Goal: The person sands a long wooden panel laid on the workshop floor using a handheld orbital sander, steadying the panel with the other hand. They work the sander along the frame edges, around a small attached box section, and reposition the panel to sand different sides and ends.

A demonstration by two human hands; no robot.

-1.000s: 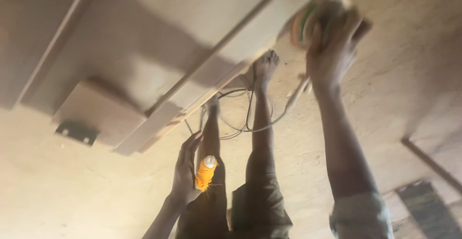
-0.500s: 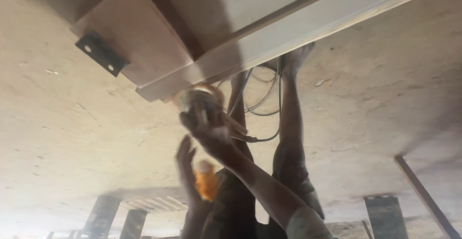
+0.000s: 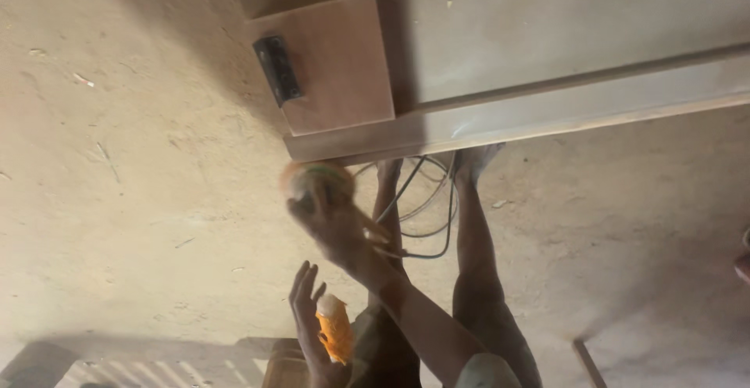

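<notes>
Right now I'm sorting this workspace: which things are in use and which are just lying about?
In use:
right hand grips a blurred round tool
left hand holds an orange bottle

Lying about:
black cables on the floor
wooden board with its black hinge

Black hinge [image 3: 278, 70] on wooden panel [image 3: 336, 64]; cables [image 3: 426, 200] on floor [image 3: 117, 200].

Motion-blurred round tool [image 3: 316, 181]; wooden board [image 3: 578, 67] cut off

Two hands: left hand [image 3: 308, 318], right hand [image 3: 332, 220]. One orange bottle [image 3: 334, 328], one round sanding pad [image 3: 312, 178]. One black hinge [image 3: 277, 70], two bare feet.
</notes>
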